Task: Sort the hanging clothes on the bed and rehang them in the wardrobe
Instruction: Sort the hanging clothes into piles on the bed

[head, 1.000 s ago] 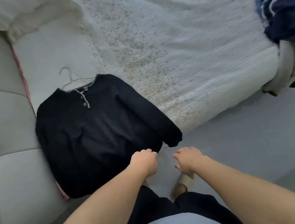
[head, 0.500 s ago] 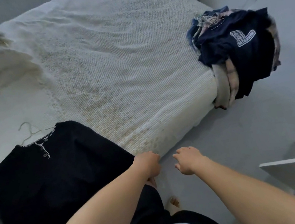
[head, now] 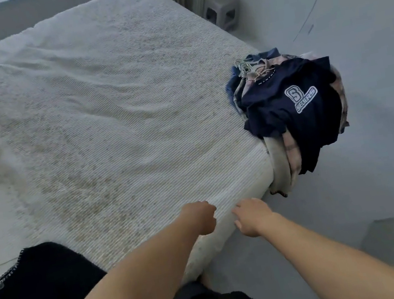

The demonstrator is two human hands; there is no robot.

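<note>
Both hands reach out over the near edge of the bed [head: 107,117], close together and empty: the left hand [head: 201,217] is curled into a loose fist, the right hand [head: 251,216] has relaxed, slightly bent fingers. Left of and nearer than the left hand, a black sweater [head: 40,293] with white-stitched trim lies flat on the white ribbed bedspread. Beyond and right of the right hand, a pile of clothes [head: 289,113] on hangers, topped by a navy printed T-shirt, spills over the bed's corner. Farther off, a pale stool [head: 222,9] stands by the wall
</note>
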